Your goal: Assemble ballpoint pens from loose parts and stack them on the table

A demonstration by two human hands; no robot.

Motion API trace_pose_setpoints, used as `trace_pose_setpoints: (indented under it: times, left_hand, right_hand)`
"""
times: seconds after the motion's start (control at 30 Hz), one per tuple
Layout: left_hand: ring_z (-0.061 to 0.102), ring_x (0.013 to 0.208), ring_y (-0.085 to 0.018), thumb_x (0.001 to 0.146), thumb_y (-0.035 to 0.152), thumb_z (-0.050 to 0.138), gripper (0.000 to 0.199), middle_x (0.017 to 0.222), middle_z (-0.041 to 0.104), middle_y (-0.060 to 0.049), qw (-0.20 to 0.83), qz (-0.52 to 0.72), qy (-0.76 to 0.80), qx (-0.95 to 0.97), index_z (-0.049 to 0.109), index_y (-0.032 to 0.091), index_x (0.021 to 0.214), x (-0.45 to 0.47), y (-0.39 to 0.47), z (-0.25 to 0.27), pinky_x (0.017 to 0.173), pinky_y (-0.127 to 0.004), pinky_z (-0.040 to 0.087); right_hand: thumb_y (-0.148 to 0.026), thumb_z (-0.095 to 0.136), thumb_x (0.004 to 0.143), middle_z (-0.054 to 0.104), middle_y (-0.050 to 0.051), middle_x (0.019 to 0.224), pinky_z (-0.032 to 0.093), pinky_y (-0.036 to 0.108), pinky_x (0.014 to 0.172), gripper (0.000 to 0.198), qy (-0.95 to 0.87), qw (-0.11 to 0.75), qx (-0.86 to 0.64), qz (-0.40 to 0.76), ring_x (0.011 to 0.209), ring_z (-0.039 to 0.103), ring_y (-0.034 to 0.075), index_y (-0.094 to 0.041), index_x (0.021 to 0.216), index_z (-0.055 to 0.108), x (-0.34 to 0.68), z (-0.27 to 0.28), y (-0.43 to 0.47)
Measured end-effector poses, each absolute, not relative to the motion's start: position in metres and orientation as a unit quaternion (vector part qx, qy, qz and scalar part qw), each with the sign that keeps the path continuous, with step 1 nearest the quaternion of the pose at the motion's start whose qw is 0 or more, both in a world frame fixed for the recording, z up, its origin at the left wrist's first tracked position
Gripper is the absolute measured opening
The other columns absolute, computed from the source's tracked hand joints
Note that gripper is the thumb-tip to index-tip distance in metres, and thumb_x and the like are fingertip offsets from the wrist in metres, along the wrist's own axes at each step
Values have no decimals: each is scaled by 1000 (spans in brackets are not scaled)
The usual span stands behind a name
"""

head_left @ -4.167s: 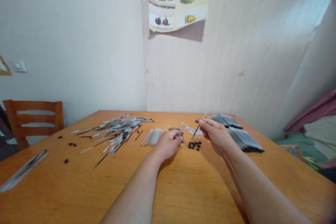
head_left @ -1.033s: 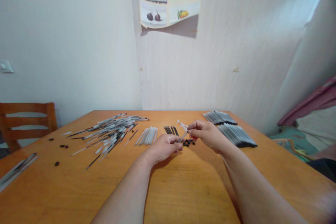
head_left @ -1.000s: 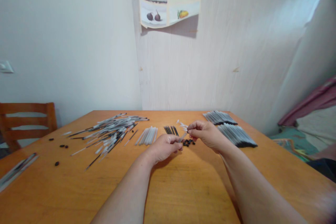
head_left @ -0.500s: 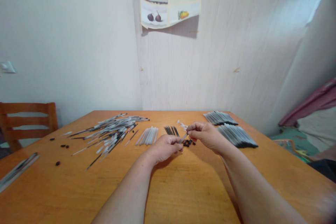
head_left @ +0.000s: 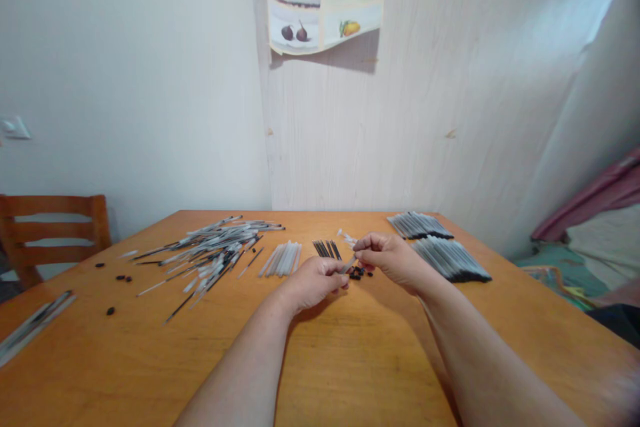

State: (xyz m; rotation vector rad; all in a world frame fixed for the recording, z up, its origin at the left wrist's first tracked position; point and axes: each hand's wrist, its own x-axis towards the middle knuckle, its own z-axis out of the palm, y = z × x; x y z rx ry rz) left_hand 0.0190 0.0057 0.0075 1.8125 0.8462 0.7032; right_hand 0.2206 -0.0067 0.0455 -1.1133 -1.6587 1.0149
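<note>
Above the middle of the table, my left hand (head_left: 320,281) pinches one end of a translucent pen barrel (head_left: 349,265). My right hand (head_left: 383,253) grips the barrel's far end between thumb and fingers, and the fingertips hide that end. Just under the fingers lie several small black pen plugs (head_left: 356,273). Behind them is a short row of black refills (head_left: 327,250), with white pen tips (head_left: 347,239) farther back. A row of clear pen barrels (head_left: 281,260) lies to the left of my left hand.
A loose heap of pens and refills (head_left: 215,247) spreads over the left side of the wooden table (head_left: 350,373). Two neat stacks of black-ended pens (head_left: 453,259) lie at the right. Stray black plugs (head_left: 111,311) sit at the left, near more barrels (head_left: 35,327). A chair (head_left: 55,227) stands beyond.
My right hand has shifted very slightly left along the pen barrel, toward my left hand. My left hand stays in place, and the things on the table have not moved.
</note>
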Motion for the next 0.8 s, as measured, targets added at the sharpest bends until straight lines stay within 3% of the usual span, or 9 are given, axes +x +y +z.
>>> trace_pose_setpoints:
  times: [0.17, 0.47, 0.6, 0.8]
  left_hand:
    - [46, 63, -10, 80, 31, 61, 30, 78, 63, -4, 498, 284, 356, 738, 71, 11, 100, 19, 4, 12, 59, -24, 31]
    - [49, 64, -10, 80, 28, 61, 29, 79, 65, -5, 513, 281, 340, 736, 71, 11, 100, 19, 4, 11, 60, -24, 33]
    - [52, 66, -11, 81, 30, 60, 28, 80, 66, -6, 519, 286, 333, 734, 71, 11, 98, 20, 5, 6, 62, -24, 36]
    - [55, 69, -12, 80, 29, 61, 24, 82, 66, -6, 507, 288, 328, 743, 71, 11, 93, 20, 8, 0, 65, -26, 38]
  right_hand:
    - [-34, 66, 77, 66, 2, 72, 45, 26, 60, 25, -633, 429, -434, 476, 62, 58, 12, -15, 93, 65, 223, 48, -9]
    - [-44, 65, 79, 64, 1, 66, 43, 24, 57, 28, -659, 399, -429, 472, 57, 54, 11, -16, 81, 63, 225, 47, -9]
    - [-45, 61, 82, 60, -1, 62, 40, 24, 53, 29, -682, 389, -447, 429, 54, 52, 10, -17, 76, 57, 223, 44, -9]
    - [-46, 50, 88, 49, -3, 56, 31, 24, 52, 38, -744, 368, -492, 261, 54, 44, 11, -19, 62, 50, 217, 34, 1]
